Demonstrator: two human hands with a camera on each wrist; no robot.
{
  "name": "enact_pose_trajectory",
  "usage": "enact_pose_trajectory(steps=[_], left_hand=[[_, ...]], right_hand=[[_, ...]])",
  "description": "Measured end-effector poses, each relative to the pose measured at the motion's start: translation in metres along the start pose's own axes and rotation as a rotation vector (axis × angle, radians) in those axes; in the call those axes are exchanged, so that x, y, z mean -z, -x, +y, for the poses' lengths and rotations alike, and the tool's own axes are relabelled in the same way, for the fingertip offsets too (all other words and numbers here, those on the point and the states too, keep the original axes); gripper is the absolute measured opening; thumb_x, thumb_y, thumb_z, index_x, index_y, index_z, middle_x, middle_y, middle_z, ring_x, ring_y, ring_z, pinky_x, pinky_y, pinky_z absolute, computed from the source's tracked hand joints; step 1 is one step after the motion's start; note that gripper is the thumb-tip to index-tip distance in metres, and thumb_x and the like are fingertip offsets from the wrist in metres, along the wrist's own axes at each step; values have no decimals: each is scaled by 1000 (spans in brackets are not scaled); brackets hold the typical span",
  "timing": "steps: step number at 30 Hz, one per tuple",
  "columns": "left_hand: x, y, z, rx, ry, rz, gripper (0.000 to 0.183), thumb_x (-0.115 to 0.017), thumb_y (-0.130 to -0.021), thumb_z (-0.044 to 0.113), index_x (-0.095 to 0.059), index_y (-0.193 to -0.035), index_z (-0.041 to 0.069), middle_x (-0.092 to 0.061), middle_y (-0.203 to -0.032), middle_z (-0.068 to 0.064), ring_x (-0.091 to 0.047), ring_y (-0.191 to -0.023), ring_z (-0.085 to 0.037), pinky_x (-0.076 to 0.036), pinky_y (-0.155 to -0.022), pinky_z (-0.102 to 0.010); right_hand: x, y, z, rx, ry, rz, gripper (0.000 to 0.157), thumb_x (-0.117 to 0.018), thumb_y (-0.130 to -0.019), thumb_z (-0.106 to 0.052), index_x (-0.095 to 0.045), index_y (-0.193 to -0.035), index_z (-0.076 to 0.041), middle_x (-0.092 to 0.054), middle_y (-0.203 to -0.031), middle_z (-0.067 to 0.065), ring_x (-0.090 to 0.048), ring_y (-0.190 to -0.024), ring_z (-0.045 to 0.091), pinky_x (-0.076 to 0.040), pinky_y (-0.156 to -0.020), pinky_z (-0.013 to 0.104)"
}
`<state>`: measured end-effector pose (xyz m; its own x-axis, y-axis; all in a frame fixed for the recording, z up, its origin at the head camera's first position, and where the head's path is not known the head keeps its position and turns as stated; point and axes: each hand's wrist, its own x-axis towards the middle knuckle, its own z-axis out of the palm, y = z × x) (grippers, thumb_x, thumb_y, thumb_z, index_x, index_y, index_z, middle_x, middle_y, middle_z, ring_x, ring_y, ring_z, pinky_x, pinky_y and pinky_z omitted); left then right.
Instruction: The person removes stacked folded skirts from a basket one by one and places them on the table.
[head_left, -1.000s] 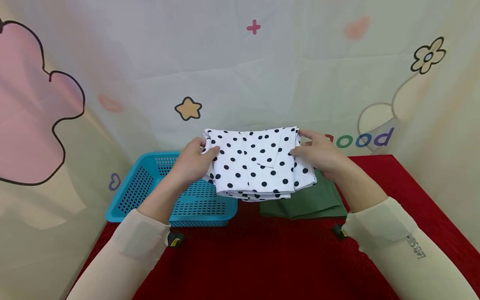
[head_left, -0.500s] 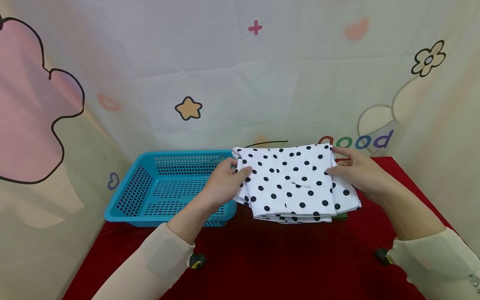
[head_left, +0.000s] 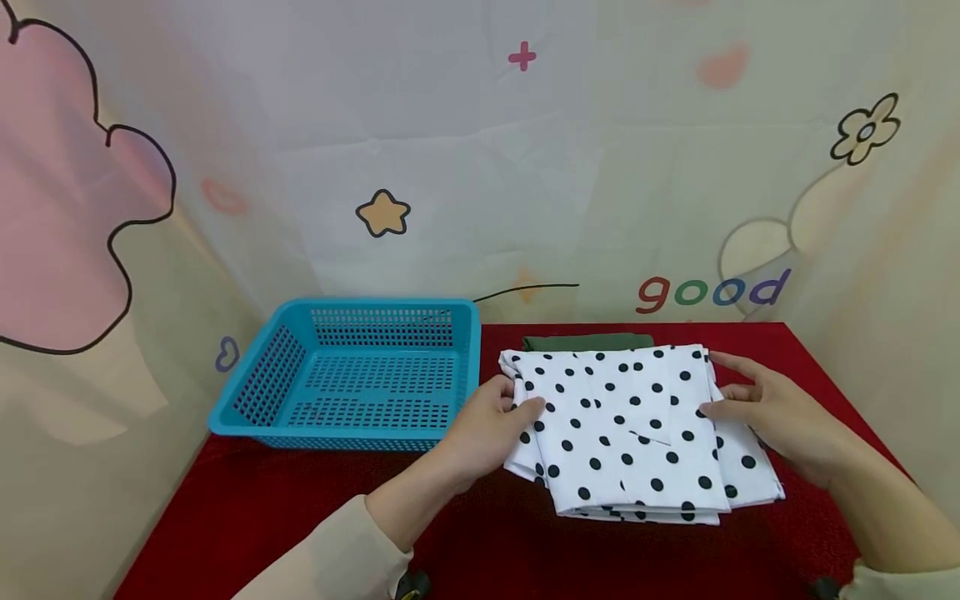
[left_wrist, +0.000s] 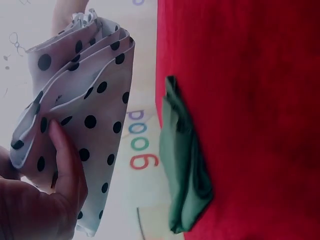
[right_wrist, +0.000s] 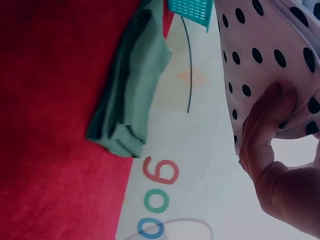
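Note:
A folded white garment with black dots (head_left: 630,433) is held up between two hands, right of centre in the head view. My left hand (head_left: 495,425) pinches its left edge, thumb on top and fingers beneath. At the opposite edge my right hand (head_left: 780,417) grips it the same way. Both wrist views show the cloth raised above the table, its folded layers visible beside the left hand (left_wrist: 50,195). Beyond it lies a folded green cloth (head_left: 588,342), mostly hidden in the head view but plain in the left wrist view, where the green cloth (left_wrist: 185,165) rests on red.
A blue perforated plastic basket (head_left: 345,433) stands on the left of the red-covered table (head_left: 300,517). Behind the table hangs a pale printed curtain (head_left: 450,150) with a star, a flower and the word "good".
Both hands have carried the dotted garment rightward and nearer to the body, from in front of the basket's right side. The basket is now almost fully in sight.

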<state>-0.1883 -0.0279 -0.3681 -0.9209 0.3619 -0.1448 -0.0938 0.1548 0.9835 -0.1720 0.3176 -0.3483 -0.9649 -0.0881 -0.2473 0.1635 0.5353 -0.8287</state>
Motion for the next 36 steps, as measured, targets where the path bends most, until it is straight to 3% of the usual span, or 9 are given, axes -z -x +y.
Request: enact_pose_trajectory(steps=[10,22,36], left_hand=[[-8,13,-35,71,-23,-87,30,-64,-103,21,-56,-121,-1,-77,-91,-11,-77,-74,-23,-65,-67,-37],[-19,17,-75,181,-15,-160,17,-65,-99,11,-60,-109,-2,-76,-84,-13,-74,-67,-19,-61,-55,-31],[-19,12,-96,247,-47,-215,12,-66,-98,8,-61,-107,1,-74,-85,-12,-74,-68,-23,-62,-54,-39]], right_hand=[[-12,8,36,-73,-60,-72,99,-71,-97,-16,-1,-164,2,-70,-101,9,-76,-89,23,-65,-77,39],[-23,9,68,-120,-69,-189,108,-80,-86,-10,-4,-161,6,-67,-104,17,-77,-88,30,-65,-75,48],[-35,6,84,-196,-40,-206,106,-81,-85,-12,-7,-160,4,-65,-105,18,-76,-85,29,-65,-72,49]])
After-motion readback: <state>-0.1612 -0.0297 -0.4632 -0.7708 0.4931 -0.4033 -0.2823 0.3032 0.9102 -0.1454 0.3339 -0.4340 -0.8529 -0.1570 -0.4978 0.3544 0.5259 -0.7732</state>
